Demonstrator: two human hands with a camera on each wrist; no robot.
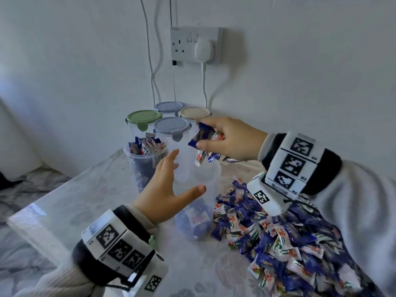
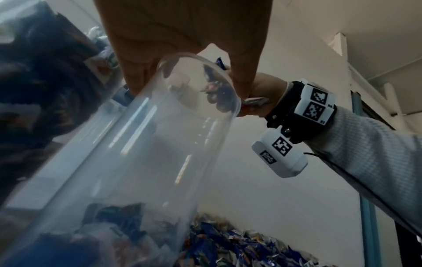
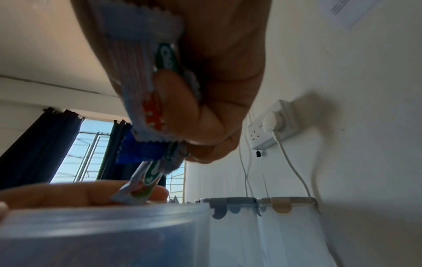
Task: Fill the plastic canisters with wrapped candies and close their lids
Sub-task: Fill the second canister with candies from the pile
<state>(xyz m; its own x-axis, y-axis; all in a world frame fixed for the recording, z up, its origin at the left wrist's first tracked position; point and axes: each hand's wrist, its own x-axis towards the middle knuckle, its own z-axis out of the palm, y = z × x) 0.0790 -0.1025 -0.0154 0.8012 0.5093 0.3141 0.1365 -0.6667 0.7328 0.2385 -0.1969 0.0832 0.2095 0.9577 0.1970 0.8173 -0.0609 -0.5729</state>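
A clear open canister point(image 1: 205, 202) stands mid-table with a few wrapped candies point(image 1: 195, 219) at its bottom. My left hand point(image 1: 186, 170) holds it from the left, fingers behind and thumb across the front; the left wrist view shows those fingers point(image 2: 137, 72) at the canister point(image 2: 137, 162) rim. My right hand point(image 1: 203, 133) grips a bunch of blue and white candies point(image 1: 201, 136) just above the mouth, with some hanging down. In the right wrist view the bunch point(image 3: 141, 90) hangs over the rim point(image 3: 102, 216). A loose candy pile point(image 1: 278, 236) lies to the right.
A second open canister point(image 1: 145, 163), heaped with candies, stands left of my left hand. Behind it are several lidded canisters: green point(image 1: 143, 117), blue point(image 1: 171, 126), beige point(image 1: 194, 113). A wall socket point(image 1: 196, 46) with cables hangs above them. The table's left edge point(image 1: 32, 213) is near.
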